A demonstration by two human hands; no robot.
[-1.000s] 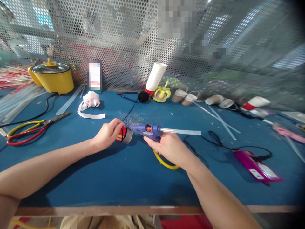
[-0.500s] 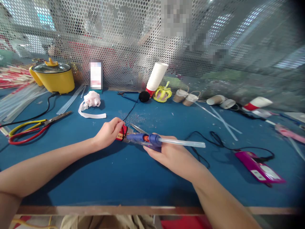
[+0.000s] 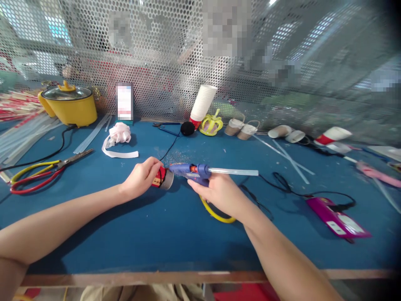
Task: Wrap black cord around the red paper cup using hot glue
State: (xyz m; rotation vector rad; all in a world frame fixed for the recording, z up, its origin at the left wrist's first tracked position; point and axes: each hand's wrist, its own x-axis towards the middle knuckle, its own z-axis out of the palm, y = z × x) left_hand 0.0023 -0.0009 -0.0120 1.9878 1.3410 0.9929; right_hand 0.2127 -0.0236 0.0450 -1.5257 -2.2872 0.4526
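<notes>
My left hand [image 3: 141,179] is closed around a small red cylinder [image 3: 157,179] with black cord around it, lying on its side. Its pale grey end faces right. In my right hand [image 3: 224,193] is a blue hot glue gun [image 3: 185,168]. A translucent glue stick [image 3: 234,172] juts from its back toward the right. The gun's nozzle points left, at the upper edge of the cylinder's grey end; whether it touches cannot be made out. Beneath my right hand a yellow curved handle [image 3: 216,215] rests on the table, partly hidden.
On the blue table [image 3: 140,242], red-and-yellow-handled scissors [image 3: 52,169] lie left, near a white ribbon [image 3: 120,136]. A yellow electric pot [image 3: 70,106], phone [image 3: 124,102] and stacked paper cups [image 3: 203,102] stand at the back. A purple power strip [image 3: 336,217] with cords lies right.
The glue gun and my right hand have moved up and away from me, uncovering the cylinder's grey end and the yellow handle. My left hand stays nearly in place.
</notes>
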